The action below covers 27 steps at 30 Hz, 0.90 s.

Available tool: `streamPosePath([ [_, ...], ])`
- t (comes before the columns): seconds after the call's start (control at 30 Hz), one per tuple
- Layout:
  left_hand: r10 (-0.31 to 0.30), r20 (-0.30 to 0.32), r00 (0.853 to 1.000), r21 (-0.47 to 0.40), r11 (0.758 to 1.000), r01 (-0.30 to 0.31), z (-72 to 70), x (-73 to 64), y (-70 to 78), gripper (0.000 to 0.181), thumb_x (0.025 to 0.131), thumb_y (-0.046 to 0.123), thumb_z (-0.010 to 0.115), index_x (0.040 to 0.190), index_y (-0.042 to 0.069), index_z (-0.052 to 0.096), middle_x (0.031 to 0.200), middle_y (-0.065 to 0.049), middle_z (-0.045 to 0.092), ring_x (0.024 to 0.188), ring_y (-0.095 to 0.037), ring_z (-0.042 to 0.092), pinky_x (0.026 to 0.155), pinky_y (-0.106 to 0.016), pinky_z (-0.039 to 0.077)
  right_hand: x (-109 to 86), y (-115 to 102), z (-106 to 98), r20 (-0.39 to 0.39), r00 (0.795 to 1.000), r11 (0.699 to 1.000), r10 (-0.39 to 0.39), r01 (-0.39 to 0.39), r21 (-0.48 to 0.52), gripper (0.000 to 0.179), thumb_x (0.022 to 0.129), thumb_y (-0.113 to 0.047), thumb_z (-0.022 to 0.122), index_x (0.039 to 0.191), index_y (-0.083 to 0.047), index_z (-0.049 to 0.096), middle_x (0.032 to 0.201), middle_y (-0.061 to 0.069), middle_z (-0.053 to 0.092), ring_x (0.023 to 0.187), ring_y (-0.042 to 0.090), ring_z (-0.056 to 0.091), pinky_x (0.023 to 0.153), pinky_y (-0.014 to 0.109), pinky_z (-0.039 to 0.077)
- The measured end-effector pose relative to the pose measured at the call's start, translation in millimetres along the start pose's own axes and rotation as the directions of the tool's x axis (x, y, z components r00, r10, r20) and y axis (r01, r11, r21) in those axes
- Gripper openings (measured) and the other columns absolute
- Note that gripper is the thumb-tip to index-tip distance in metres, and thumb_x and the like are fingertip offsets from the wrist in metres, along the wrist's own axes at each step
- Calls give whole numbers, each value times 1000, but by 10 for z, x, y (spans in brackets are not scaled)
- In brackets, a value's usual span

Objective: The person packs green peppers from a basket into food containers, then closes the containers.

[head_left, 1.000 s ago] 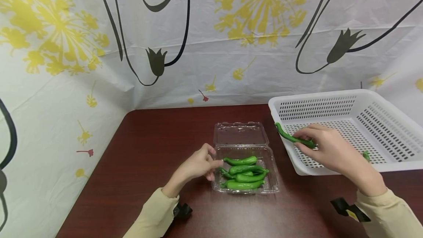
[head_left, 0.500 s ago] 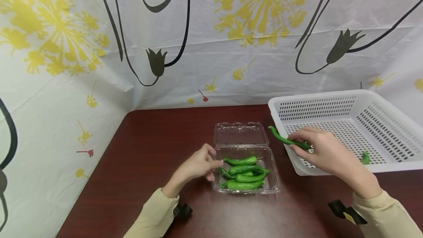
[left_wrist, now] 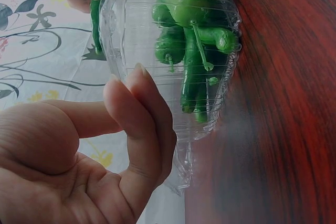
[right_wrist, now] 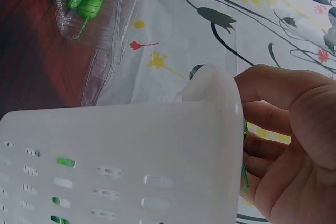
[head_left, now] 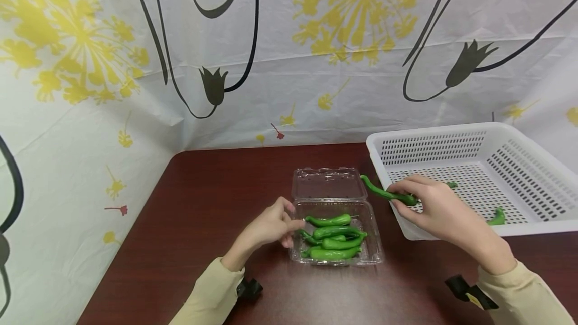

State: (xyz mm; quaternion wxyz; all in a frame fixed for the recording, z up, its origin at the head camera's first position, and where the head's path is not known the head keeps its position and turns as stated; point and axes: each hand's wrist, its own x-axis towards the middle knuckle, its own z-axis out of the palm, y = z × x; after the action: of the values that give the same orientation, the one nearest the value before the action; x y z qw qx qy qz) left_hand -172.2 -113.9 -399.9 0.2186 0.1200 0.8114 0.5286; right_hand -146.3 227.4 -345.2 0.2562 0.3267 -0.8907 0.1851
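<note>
In the head view my right hand [head_left: 433,207] pinches a long green chili pepper [head_left: 377,190] over the white basket's left rim. Its thin curved end points toward the clear plastic clamshell container [head_left: 374,245]. That container stands with its lid folded back and holds several green chili peppers [head_left: 334,254]. My left hand [head_left: 273,222] stays at its left edge, thumb over the rim and curled fingers against the outer wall in the left wrist view. In the right wrist view the basket's wall hides most of the held pepper behind the right hand [right_wrist: 294,129].
The white perforated basket [head_left: 469,129] stands at the right, with green peppers [head_left: 498,217] partly visible inside. Its raised rim lies under the right hand. The dark red table [head_left: 217,189] runs back to a flower-patterned sheet [head_left: 280,89].
My right hand has moved left with the pepper, from inside the basket to over its left rim. More of the peppers in the basket shows. The left hand and container have stayed put.
</note>
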Motion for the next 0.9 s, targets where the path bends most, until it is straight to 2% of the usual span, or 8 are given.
streamPosePath([
  [0.37, 3, 2, 1000, -2, 1000, -3, 1, -6, 4, 43, 97, 15, 70, 123, -6, 43, 79, -16, 63, 47, -15, 59, 53, -41, 57, 10, -47, 51, -25, 999, 999, -41, 41, 21, 33, 70, 3, 79, 100, -9, 72, 90, -6, 64, 75, 6, 55, 60, 29, 50],
  [0.7, -9, 9, 1000, -8, 1000, 9, -1, 11, -21, 40, 98, 14, 69, 121, -5, 43, 78, -16, 63, 47, -14, 60, 56, -41, 57, 11, -89, 94, -16, 999, 997, -48, 49, 67, 35, 72, 5, 79, 102, -10, 72, 93, -7, 63, 75, 3, 52, 61, 19, 44],
  [0.9, -12, 8, 1000, -7, 1000, 12, 2, 17, -20, 40, 98, 15, 69, 121, -5, 43, 77, -15, 62, 47, -14, 60, 56, -42, 58, 14, -116, 113, -8, 999, 996, -48, 49, 80, 35, 72, 5, 80, 103, -10, 71, 92, -8, 62, 73, 3, 49, 57, 23, 44],
])
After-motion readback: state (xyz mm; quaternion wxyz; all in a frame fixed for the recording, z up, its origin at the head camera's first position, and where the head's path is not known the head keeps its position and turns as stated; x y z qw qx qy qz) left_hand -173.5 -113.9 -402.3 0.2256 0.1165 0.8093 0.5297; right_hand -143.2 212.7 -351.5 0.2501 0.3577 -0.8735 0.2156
